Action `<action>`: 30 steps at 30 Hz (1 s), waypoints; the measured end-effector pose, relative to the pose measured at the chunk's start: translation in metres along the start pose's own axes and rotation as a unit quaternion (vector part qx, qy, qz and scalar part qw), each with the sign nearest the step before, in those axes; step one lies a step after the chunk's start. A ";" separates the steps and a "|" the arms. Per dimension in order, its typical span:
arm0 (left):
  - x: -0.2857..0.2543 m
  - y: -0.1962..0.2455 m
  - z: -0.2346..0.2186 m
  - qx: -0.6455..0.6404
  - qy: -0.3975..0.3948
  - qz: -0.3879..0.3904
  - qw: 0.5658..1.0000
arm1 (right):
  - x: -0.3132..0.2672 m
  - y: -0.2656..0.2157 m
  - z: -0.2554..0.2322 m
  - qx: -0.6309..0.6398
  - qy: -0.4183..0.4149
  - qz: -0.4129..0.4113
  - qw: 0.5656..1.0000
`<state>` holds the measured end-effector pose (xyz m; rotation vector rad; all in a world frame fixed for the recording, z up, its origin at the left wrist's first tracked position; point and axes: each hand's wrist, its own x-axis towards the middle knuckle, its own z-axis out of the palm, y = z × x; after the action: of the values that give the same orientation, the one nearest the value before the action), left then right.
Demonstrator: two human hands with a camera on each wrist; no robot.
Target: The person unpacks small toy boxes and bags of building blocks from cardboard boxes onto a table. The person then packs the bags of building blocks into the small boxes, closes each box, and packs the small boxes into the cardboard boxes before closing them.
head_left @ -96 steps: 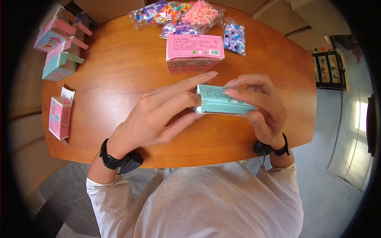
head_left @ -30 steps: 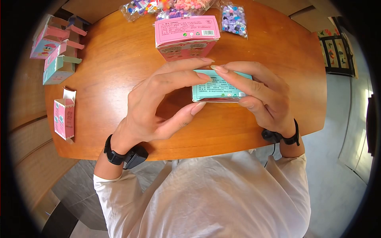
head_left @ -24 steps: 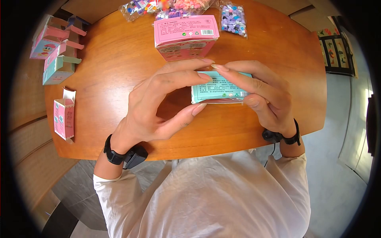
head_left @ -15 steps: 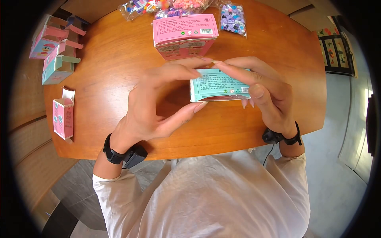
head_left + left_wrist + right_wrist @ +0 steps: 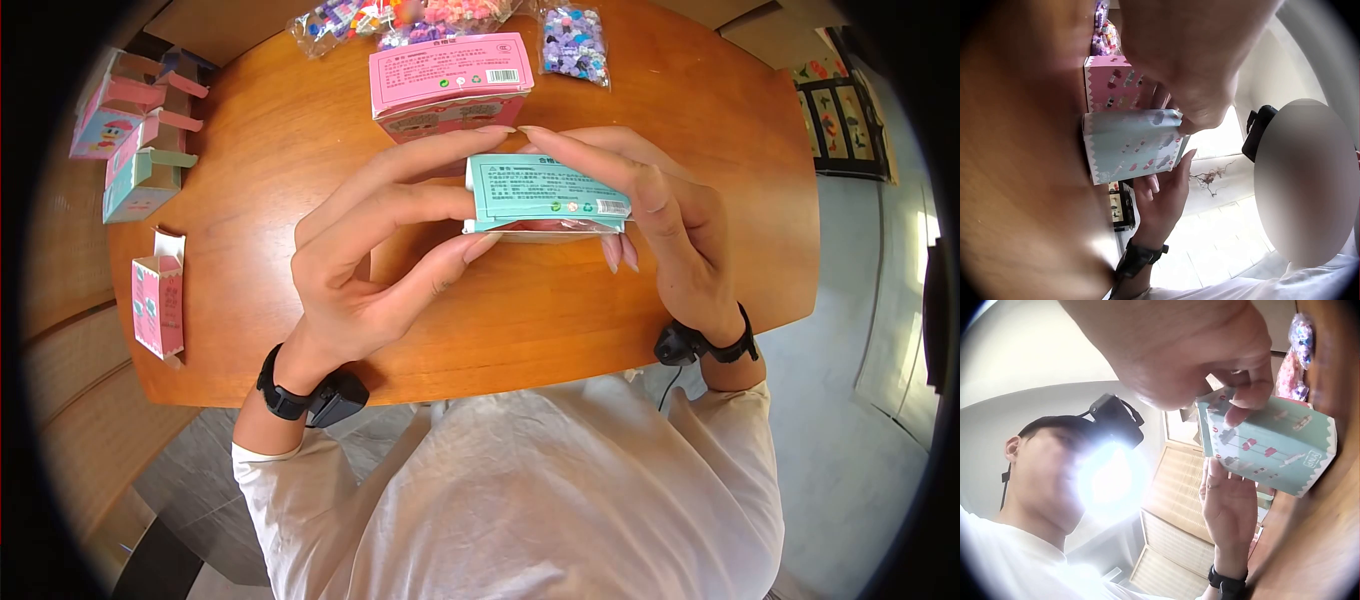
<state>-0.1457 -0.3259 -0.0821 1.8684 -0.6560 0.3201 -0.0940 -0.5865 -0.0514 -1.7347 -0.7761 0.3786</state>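
A teal cardboard box (image 5: 550,190) stands between my two hands, its printed end panel facing up. A narrow gap shows along that panel's front edge. My left hand (image 5: 345,270) holds the box's left end, with the thumb at the front corner and the index finger at the side. My right hand (image 5: 690,230) grips the right end, index finger across the top and other fingertips below the front edge. In the left wrist view the teal box (image 5: 1135,147) shows printed small figures, its lower end close to the tabletop. The right wrist view shows right fingers pinching the box's (image 5: 1266,440) upper edge.
A larger pink box (image 5: 450,75) stands just behind the hands. Clear bags of coloured pieces (image 5: 575,45) lie at the back. Opened pink and teal boxes (image 5: 145,185) stand at the far left, with another open pink box (image 5: 157,305) nearer. The wooden table (image 5: 480,345) has a curved front edge.
The teal box has tipped so its printed end faces up, and has moved slightly away and left with both hands. My right thumb has risen from the box's front edge.
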 end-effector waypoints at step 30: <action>0.001 -0.002 0.008 -0.162 0.095 -0.021 0.982 | 0.003 -0.010 -0.012 -0.125 -0.076 -0.049 0.988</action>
<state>-0.1444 -0.3329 -0.0862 1.5164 -0.5037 0.3382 -0.0874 -0.5917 -0.0378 -1.9073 -1.0520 0.3624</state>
